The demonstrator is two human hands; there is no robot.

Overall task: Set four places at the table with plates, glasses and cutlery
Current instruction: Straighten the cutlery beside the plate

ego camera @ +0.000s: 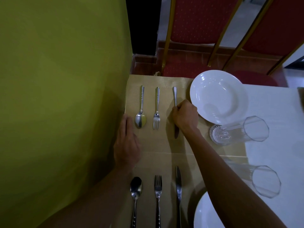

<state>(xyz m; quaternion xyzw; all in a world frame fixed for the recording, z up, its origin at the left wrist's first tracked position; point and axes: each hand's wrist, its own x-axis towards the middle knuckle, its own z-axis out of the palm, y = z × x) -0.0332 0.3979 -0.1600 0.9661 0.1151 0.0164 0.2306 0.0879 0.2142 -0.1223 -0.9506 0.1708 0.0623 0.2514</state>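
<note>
On the far tan placemat [158, 143] lie a spoon [141, 111] and a fork [156, 111], handles pointing away. My right hand [185, 116] is closed around a knife [174, 96] to their right, its blade on the mat. A white plate [218, 96] and a clear glass [238, 130] stand right of the hand. My left hand [127, 142] rests flat with fingers together on the mat's left edge, holding nothing. On the near mat lie a second spoon [135, 193], fork [158, 195] and knife [178, 188], with a second plate [207, 213] and glass [261, 180].
A yellow-green wall [62, 96] runs close along the table's left side. Two red chairs with gold frames [205, 30] stand beyond the far edge. A white tablecloth [279, 116] covers the table to the right.
</note>
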